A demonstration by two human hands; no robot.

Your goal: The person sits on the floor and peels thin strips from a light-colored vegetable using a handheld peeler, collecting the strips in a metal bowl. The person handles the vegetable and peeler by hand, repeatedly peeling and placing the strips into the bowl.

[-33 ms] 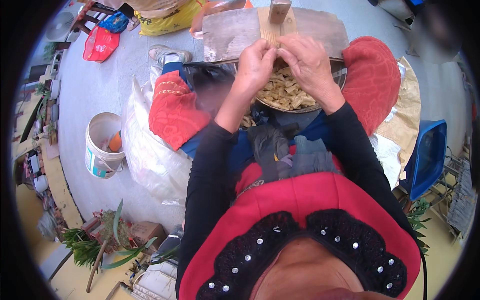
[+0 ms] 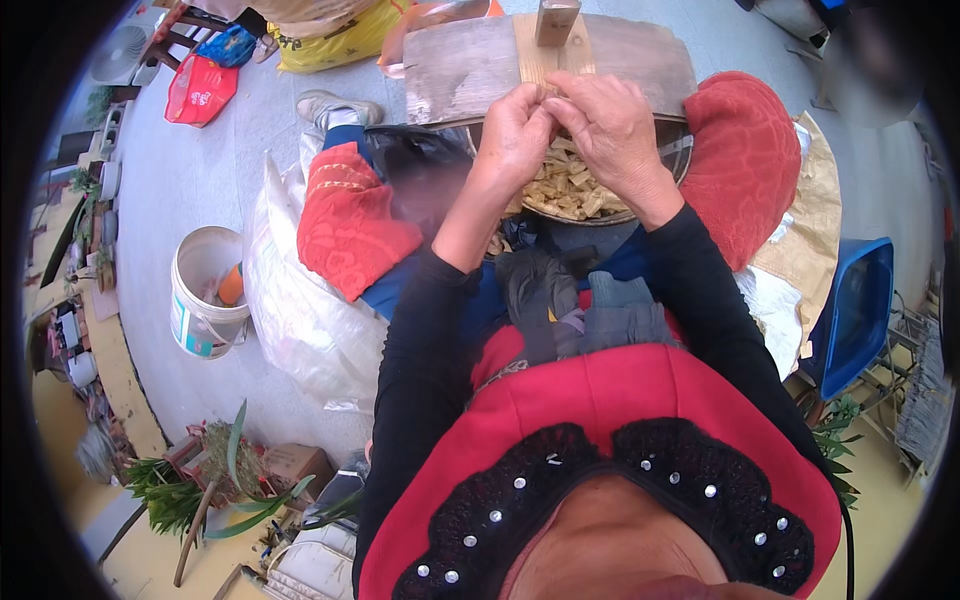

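My left hand (image 2: 510, 135) and my right hand (image 2: 614, 140) meet with pinched fingers at the near edge of a pale wooden strip (image 2: 540, 55). What they pinch is too hidden to make out. This strip lies across a weathered wooden board (image 2: 450, 70) and carries an upright wooden block (image 2: 555, 22). Below my hands, a round basin (image 2: 600, 219) holds several pale yellowish chopped pieces (image 2: 570, 185); the board partly covers its far side.
Red cloths (image 2: 745, 170) cover my knees. A white bucket (image 2: 205, 300) and a white sack (image 2: 310, 350) are at left, a blue tub (image 2: 850, 315) at right. Behind are a red bag (image 2: 200, 90) and a yellow sack (image 2: 325, 45). Plants (image 2: 180, 490) stand at lower left.
Both hands have shifted very slightly, with my right fingers a little further left over my left fingertips. The board and basin look unchanged.
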